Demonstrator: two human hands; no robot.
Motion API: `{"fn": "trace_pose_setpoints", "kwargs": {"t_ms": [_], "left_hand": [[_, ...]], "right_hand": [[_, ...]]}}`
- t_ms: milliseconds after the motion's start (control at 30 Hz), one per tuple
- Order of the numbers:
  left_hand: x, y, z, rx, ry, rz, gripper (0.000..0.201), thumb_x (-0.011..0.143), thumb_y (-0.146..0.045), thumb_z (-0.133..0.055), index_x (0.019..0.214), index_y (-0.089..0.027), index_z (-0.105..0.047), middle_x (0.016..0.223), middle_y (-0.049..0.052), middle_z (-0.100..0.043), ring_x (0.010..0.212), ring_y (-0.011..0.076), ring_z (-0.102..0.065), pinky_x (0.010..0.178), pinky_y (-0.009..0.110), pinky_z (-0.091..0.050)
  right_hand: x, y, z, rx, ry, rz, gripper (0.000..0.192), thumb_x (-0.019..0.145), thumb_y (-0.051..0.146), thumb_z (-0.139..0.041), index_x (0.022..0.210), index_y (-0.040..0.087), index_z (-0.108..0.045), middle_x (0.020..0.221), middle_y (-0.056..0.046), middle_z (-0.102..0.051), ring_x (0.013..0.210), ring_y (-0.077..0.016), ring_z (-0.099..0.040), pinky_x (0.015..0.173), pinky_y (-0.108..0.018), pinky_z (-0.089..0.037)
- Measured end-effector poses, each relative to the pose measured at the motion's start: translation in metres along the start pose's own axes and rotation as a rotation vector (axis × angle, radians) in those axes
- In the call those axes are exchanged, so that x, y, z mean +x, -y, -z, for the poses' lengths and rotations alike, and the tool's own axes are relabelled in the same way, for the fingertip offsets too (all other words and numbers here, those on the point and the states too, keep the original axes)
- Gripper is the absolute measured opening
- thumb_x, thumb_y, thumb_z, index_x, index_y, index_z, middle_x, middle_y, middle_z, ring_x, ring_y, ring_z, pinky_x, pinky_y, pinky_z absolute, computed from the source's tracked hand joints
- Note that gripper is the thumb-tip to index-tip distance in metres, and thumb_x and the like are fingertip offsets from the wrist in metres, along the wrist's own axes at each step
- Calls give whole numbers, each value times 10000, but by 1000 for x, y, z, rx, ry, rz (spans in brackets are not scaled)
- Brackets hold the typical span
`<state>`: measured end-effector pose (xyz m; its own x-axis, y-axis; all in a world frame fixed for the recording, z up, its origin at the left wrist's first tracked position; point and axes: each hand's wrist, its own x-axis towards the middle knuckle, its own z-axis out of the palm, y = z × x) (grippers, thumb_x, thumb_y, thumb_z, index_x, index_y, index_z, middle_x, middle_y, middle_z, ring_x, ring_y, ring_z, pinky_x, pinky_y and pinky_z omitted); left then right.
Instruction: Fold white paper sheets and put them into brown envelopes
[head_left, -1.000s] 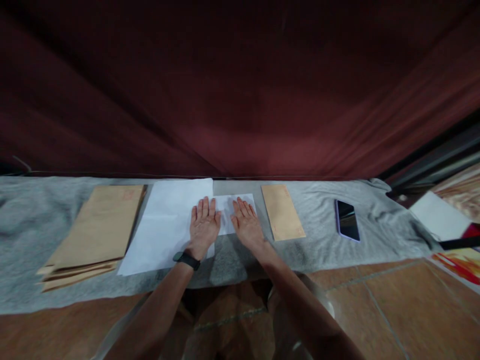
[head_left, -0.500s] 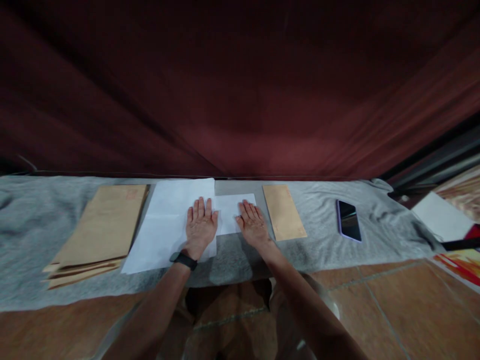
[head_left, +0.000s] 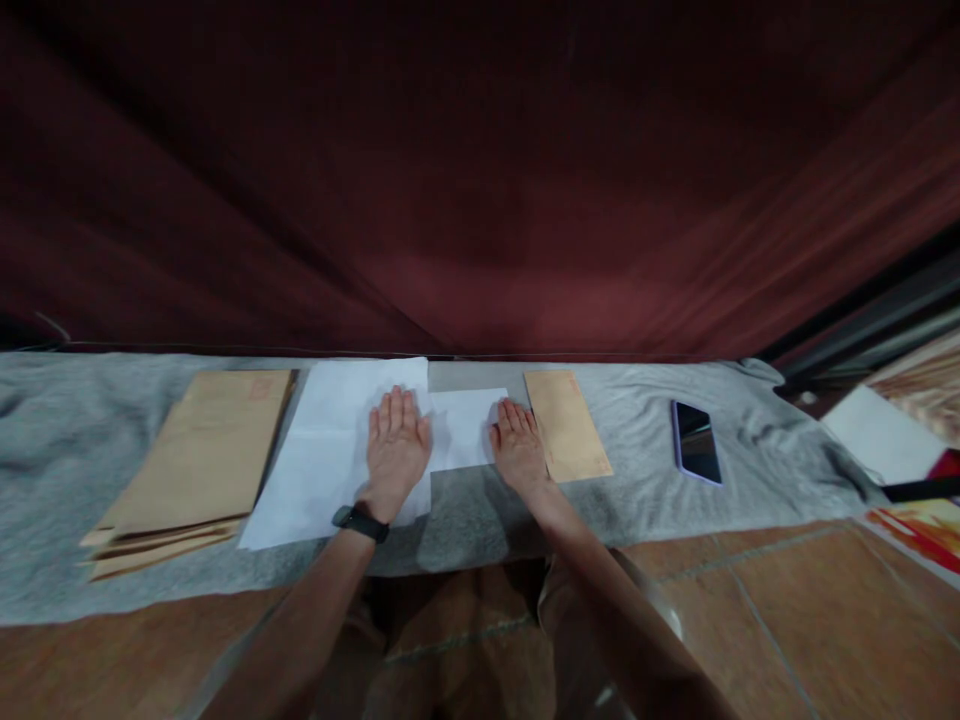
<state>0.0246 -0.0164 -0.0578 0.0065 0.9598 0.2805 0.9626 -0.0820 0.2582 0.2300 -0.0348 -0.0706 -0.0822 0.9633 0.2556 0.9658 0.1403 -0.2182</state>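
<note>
The small folded white paper sheet (head_left: pixel 465 428) lies on the grey cloth (head_left: pixel 750 470), long axis left-right, its ends hidden under the flat, released left hand (head_left: pixel 395 445) and right hand (head_left: pixel 517 450).

Around the work
A phone (head_left: pixel 695 442) lay right on the grey cloth (head_left: pixel 780 450); brown envelopes (head_left: pixel 191 455) were stacked left, a dark curtain (head_left: pixel 480 180) behind.

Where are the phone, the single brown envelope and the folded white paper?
phone (head_left: pixel 696 442), head view, middle of its dark screen.
single brown envelope (head_left: pixel 566 425), head view, centre of its face.
folded white paper (head_left: pixel 465 430), head view, bare middle between the hands.
</note>
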Motion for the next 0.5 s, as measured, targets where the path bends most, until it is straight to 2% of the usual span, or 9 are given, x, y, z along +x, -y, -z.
{"fn": "trace_pose_setpoints", "kwargs": {"t_ms": [133, 233, 367, 500], "left_hand": [[-3, -26, -4, -35, 101, -164, 605, 995, -309, -289, 1541, -55, -344, 1626, 150, -318, 1541, 279, -197, 1249, 493, -190], [-7, -36, -9, -24, 167, -208, 584, 981, -249, -293, 1539, -95, -367, 1617, 115, -353, 1534, 274, -224, 1247, 487, -197], [-9, -34, -14, -10, 175, -200, 578, 981, -246, -298, 1536, -111, -381, 1612, 110, -362, 1528, 274, -244, 1245, 485, -201], [-8, -23, -16, -18, 150, -165, 575, 1001, -304, -288, 1539, -122, -377, 1609, 114, -361, 1525, 266, -256, 1246, 487, -190]], "right_hand": [[6, 17, 2, 91, 14, 77, 528, 1063, 331, -332, 1523, 81, -403, 1594, -124, -380, 1485, -254, -344, 1228, -439, -278], [7, 28, -4, 144, 61, 149, 520, 1072, 337, -293, 1527, 111, -403, 1601, -91, -375, 1493, -214, -330, 1240, -411, -264], [5, 28, -11, 130, 99, 153, 518, 1078, 369, -285, 1516, 132, -426, 1591, -84, -393, 1490, -205, -336, 1244, -417, -254], [1, 20, -14, 78, 60, 142, 528, 1071, 397, -331, 1538, 157, -392, 1609, -81, -351, 1494, -225, -328, 1235, -433, -262]]}}
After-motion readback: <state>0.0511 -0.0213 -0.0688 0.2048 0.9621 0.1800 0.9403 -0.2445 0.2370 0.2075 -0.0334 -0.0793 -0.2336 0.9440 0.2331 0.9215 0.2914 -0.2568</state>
